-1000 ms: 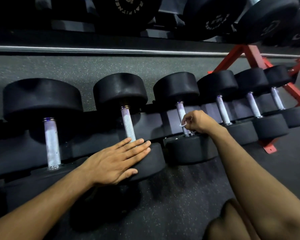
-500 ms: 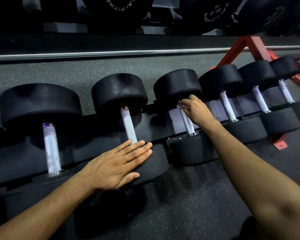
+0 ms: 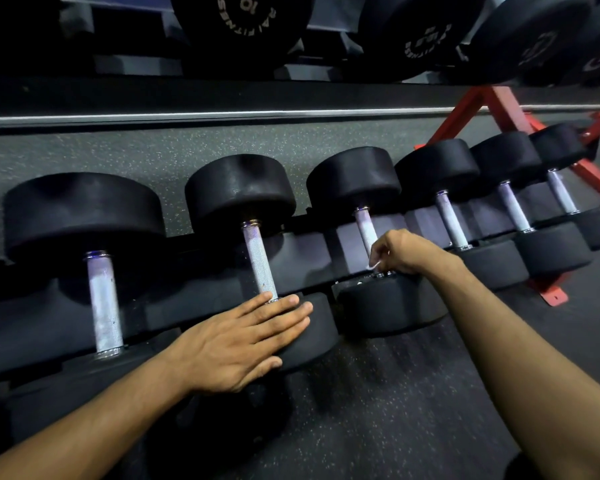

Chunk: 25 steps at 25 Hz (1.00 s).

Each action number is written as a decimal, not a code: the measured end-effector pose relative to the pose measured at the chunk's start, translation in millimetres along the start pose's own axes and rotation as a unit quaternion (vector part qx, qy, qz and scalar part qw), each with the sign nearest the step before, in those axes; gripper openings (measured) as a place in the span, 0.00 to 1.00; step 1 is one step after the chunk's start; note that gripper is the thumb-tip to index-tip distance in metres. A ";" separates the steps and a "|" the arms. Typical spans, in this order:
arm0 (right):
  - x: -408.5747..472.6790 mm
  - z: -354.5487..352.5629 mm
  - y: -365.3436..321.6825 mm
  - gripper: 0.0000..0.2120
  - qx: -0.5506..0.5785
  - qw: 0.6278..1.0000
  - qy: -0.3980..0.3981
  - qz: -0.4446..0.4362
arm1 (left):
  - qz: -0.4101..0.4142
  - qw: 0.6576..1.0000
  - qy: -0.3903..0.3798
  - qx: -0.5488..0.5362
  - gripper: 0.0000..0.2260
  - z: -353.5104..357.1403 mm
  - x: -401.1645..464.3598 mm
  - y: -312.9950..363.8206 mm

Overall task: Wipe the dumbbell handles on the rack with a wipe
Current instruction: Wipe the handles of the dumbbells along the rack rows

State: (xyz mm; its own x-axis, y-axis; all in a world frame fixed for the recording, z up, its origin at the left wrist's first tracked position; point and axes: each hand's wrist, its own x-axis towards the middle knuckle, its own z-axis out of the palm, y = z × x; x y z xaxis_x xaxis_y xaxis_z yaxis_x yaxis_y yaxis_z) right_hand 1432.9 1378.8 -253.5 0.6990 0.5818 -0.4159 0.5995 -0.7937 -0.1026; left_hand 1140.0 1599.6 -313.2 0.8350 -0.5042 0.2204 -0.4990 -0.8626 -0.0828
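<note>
Right hand [image 3: 400, 251] is down at the near end of the third dumbbell handle [image 3: 365, 230], fingers curled around it, with a small scrap of white wipe [image 3: 374, 265] peeking out just under the knuckles, right where the handle meets the near head of that dumbbell [image 3: 388, 306]. Left hand [image 3: 243, 341] lies flat, fingers straight and together, palm pressed on the near head of the second dumbbell [image 3: 321, 337], fingertips just touching the base of the second handle [image 3: 258, 261]. The first handle [image 3: 103, 303] stands further left, well apart from both hands. Off to the right, three smaller dumbbells [image 3: 452, 220] line up on the same lower rack [image 3: 222, 282], heads black, handles silvery. A red rack frame [image 3: 499, 109] angles down at the far right. Speckled dark floor [image 3: 378, 410] underneath, and bigger black dumbbells [image 3: 243, 15] on the upper tier at the top
</note>
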 end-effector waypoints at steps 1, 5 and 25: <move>-0.7 -1.9 -0.1 0.08 0.001 1.000 -0.004 -0.001 | -0.001 1.000 0.000 0.000 0.26 -0.2 0.5 0.2; 3.6 -10.2 9.1 0.03 0.087 0.995 0.044 -0.028 | -0.006 1.000 0.007 0.004 0.27 -1.4 1.8 -0.3; 37.3 -11.3 23.6 0.06 0.198 0.976 0.061 0.069 | 0.004 1.000 0.013 0.003 0.26 -5.8 1.7 1.5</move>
State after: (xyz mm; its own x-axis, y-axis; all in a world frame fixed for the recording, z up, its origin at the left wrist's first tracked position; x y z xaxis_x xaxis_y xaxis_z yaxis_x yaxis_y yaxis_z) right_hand 1477.5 1383.8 -261.2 0.8182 0.4621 -0.3420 0.3160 -0.8584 -0.4041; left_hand 1139.3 1597.6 -307.3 0.8247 -0.5099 0.2446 -0.5040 -0.8589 -0.0912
